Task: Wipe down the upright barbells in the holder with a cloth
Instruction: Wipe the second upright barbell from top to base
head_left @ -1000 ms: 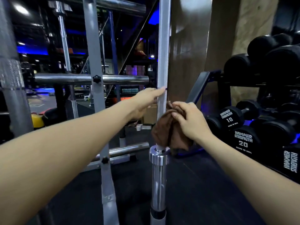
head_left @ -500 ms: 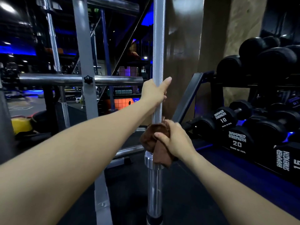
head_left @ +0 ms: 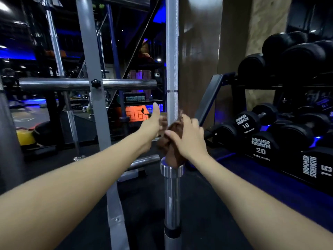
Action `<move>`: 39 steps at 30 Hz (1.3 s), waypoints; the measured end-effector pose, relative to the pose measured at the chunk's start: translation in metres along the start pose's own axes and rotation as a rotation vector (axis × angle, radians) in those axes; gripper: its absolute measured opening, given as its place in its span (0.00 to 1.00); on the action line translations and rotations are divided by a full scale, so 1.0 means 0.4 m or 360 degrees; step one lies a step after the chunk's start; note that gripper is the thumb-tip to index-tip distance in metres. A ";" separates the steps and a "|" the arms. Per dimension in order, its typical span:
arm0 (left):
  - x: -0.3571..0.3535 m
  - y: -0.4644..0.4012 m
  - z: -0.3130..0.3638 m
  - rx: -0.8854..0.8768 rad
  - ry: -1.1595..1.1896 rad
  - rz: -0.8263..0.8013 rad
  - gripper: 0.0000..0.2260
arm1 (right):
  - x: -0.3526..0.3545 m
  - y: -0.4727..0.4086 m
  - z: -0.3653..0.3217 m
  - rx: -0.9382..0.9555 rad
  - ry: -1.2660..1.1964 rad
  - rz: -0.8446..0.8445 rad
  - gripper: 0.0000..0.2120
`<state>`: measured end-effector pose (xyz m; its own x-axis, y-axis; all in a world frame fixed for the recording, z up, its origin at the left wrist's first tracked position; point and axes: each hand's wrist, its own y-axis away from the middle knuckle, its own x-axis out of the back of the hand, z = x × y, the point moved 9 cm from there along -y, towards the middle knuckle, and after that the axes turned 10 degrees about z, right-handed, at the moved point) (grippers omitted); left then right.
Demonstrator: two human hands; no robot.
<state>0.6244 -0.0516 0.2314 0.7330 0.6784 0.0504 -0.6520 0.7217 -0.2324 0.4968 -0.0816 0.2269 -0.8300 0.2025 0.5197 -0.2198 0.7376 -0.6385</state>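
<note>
— Gripping the brown cloth (head_left: 171, 141) round the upright barbell (head_left: 172, 51) just above its collar (head_left: 172, 170), right hand (head_left: 189, 139)?
— Yes; left hand (head_left: 153, 121) hovers loose beside it, thumb up. Unsteadied, the bar could tip from a hard wipe.

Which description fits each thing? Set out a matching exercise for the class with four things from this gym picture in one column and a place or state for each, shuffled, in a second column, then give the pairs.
Things
1. brown cloth
2. left hand
3. barbell collar
4. 20 dumbbell

Descriptions
A. on the low rack at the right
B. thumb raised, just left of the upright barbell
C. shiny ring just below the cloth
D. pressed around the bar by the right hand

Pairs: 1-D, 2-B, 3-C, 4-A
</note>
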 end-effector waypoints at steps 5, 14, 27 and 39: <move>-0.003 0.019 -0.165 0.0179 -0.0110 -0.0107 0.33 | -0.044 0.013 0.060 -0.0047 0.0204 -0.0171 0.28; -0.031 0.032 -0.250 0.0103 -0.0411 -0.0241 0.25 | -0.061 0.062 0.167 0.0028 0.0271 -0.0565 0.18; -0.026 0.067 -0.285 -0.0254 -0.0177 -0.0664 0.19 | -0.123 0.078 0.155 0.0158 -0.0059 -0.0617 0.19; -0.017 0.074 -0.298 -0.0171 -0.0100 -0.0500 0.20 | -0.023 0.164 0.084 0.0508 0.0235 -0.0459 0.17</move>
<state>0.6232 -0.0511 0.1085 0.8794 0.4345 0.1949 -0.3693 0.8807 -0.2967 0.4727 -0.0568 0.1612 -0.6348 0.1250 0.7625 -0.5975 0.5463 -0.5870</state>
